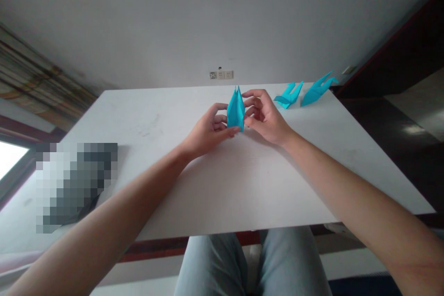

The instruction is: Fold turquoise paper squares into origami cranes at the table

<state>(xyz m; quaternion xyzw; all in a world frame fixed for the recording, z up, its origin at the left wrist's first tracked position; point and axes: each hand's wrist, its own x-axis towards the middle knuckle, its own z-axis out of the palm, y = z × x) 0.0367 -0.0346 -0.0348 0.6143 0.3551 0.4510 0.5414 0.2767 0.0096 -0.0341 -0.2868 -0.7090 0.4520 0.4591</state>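
Observation:
A partly folded piece of turquoise paper (236, 108) stands upright just above the white table (222, 185), narrow points up. My left hand (211, 131) pinches its lower left side with thumb and curled fingers. My right hand (264, 116) grips its right side, fingers bent round the edge. Both hands meet at the paper, over the far middle of the table.
Two finished turquoise paper figures (289, 95) (318, 89) lie at the table's far right corner. A blurred dark object (74, 185) rests at the near left. A wall socket (221, 74) sits on the wall behind. My knees show under the table's near edge.

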